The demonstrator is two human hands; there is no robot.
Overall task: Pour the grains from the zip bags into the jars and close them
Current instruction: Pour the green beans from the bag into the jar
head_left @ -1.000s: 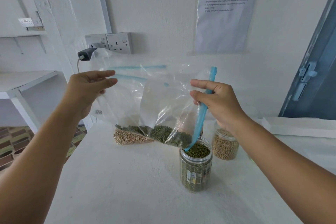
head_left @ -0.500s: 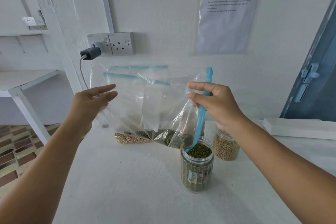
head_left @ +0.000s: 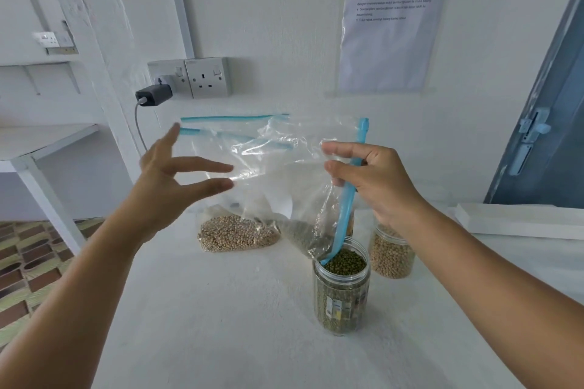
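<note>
Step in hand: emptying the last green grains from the held zip bag (head_left: 284, 174) into the mung bean jar (head_left: 341, 287), as I judge it.
Landmark: the mung bean jar, standing upright and lidless on the white table (head_left: 205, 309), filled almost to its rim.
Right hand (head_left: 376, 180): above the jar, thumb and fingers pinching the bag's blue zip strip (head_left: 346, 215) and the plastic beside it.
Left hand (head_left: 177, 180): up and to the left of the jar, fingers spread wide and straight, holding nothing; the fingertips sit at the bag's far side, and I cannot tell whether they touch the plastic.
Held zip bag: tilted so its mouth dips into the jar opening; a small heap of green grains (head_left: 300, 237) lies in the low corner just left of the rim.
Second bag: a zip bag of pale grains (head_left: 237, 232) lies on the table, left of and behind the jar.
Other jar: a jar of pale grains (head_left: 392, 253), also lidless, just behind and to the right.
Lids: none visible.
Doing it well: keep the zip mouth inside the rim, raise the left end of the bag so the heap slides toward the opening, and tap the plastic gently rather than shake.
Risk: the jar looks nearly full, so a fast tip could scatter grains over the rim.
</note>
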